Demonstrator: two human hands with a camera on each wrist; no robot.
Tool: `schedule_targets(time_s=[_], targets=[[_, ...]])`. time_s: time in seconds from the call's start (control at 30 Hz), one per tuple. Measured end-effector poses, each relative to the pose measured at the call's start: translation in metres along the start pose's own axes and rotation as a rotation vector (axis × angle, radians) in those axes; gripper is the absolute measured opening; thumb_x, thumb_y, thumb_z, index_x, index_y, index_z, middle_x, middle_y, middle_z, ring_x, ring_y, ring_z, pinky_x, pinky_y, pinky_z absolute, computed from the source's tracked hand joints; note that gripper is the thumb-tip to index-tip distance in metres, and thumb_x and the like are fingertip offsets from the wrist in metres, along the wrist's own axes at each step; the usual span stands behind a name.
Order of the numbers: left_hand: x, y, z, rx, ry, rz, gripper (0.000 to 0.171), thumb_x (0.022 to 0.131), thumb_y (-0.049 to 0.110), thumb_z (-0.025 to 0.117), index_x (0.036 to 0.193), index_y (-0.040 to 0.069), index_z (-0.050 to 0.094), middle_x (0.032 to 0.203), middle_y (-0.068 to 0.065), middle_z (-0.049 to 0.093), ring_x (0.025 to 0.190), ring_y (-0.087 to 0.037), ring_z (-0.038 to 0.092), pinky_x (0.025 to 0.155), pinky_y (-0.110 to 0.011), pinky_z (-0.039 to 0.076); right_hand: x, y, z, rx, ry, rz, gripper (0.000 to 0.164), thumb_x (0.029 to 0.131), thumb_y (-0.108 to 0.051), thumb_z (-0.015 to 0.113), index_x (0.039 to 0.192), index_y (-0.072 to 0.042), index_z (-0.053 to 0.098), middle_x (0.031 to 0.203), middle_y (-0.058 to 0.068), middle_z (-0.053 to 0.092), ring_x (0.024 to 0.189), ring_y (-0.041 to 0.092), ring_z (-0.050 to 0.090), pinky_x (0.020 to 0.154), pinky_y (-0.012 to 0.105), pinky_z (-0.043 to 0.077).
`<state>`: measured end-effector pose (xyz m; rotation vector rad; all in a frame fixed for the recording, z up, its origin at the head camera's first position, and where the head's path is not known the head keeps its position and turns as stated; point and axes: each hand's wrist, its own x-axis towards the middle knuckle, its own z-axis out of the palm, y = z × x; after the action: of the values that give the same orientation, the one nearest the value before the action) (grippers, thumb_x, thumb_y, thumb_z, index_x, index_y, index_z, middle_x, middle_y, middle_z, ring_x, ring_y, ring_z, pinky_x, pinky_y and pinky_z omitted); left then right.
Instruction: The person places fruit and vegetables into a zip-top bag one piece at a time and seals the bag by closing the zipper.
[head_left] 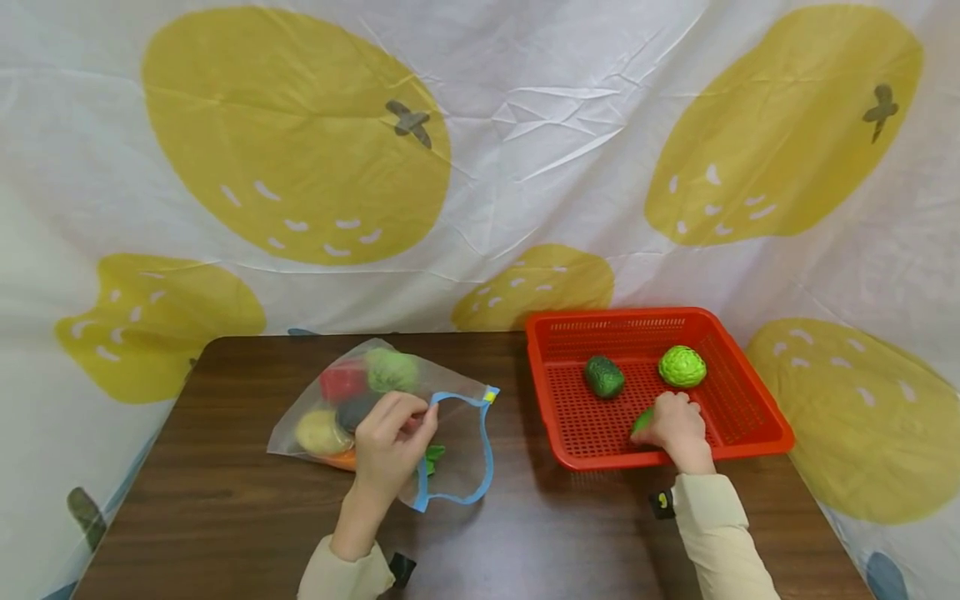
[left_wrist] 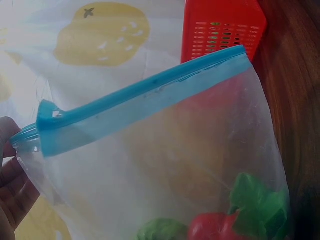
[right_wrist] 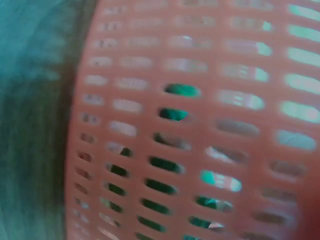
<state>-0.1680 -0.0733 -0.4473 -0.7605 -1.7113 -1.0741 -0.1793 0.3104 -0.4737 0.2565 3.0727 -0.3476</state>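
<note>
My left hand [head_left: 393,437] pinches the rim of a clear plastic zip bag [head_left: 457,450] with a blue edge, lying on its side with its mouth open. In the left wrist view the blue strip [left_wrist: 150,92] slopes up away from the fingers. Through the film show a red piece [head_left: 343,381], a light green one [head_left: 390,369], a yellow one [head_left: 318,432] and other toy produce. Inside a red basket [head_left: 600,461], my right hand [head_left: 678,425] grips a smooth green piece [head_left: 642,422], mostly hidden by the hand. The right wrist view shows mainly the basket's slotted wall [right_wrist: 200,135].
A dark green avocado [head_left: 604,377] and a bumpy light green vegetable [head_left: 682,367] also lie in the basket. The brown wooden table [head_left: 240,517] meets a white cloth [head_left: 510,125] with yellow fruit prints hanging behind it.
</note>
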Motion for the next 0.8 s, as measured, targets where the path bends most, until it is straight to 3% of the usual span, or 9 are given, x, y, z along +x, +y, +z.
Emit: schedule_targets(time_s=[0.2,0.37,0.5,0.8], targets=[[0.000,0.000,0.000,0.005,-0.002,-0.004,0.024,0.088,0.018,0.060,0.068,0.005,0.061,0.067,-0.004,0.056,0.050,-0.014,0.051,0.044,-0.021,0.045,-0.009,-0.006,-0.018,0.124,0.092,-0.077,0.068,0.065,-0.030,0.079,0.104,0.016,0.048,0.092,0.030,0.050,0.078,0.041,0.052,0.065,0.050,0.047],[0.000,0.000,0.001,0.005,-0.007,-0.007,0.022,0.087,0.017,0.060,0.068,0.005,0.061,0.068,-0.004,0.056,0.050,-0.014,0.051,0.045,-0.022,0.045,-0.018,-0.025,-0.031,0.235,0.154,-0.134,0.076,0.066,-0.025,0.077,0.121,0.015,0.043,0.107,0.031,0.051,0.087,0.039,0.053,0.071,0.050,0.048],[0.000,0.000,0.001,0.002,-0.009,-0.008,0.020,0.085,0.015,0.061,0.068,0.005,0.061,0.068,-0.004,0.056,0.050,-0.014,0.051,0.045,-0.021,0.045,-0.029,-0.044,-0.038,0.317,0.220,-0.200,0.075,0.065,-0.020,0.078,0.122,0.011,0.042,0.111,0.028,0.050,0.095,0.039,0.051,0.076,0.052,0.047],[-0.001,0.000,0.002,-0.016,-0.006,-0.008,0.020,0.086,0.015,0.061,0.069,0.004,0.061,0.068,-0.006,0.056,0.050,-0.015,0.051,0.045,-0.021,0.045,-0.051,-0.089,-0.040,0.432,0.376,-0.527,0.074,0.058,-0.016,0.082,0.119,0.004,0.045,0.114,0.020,0.050,0.100,0.031,0.050,0.077,0.047,0.049]])
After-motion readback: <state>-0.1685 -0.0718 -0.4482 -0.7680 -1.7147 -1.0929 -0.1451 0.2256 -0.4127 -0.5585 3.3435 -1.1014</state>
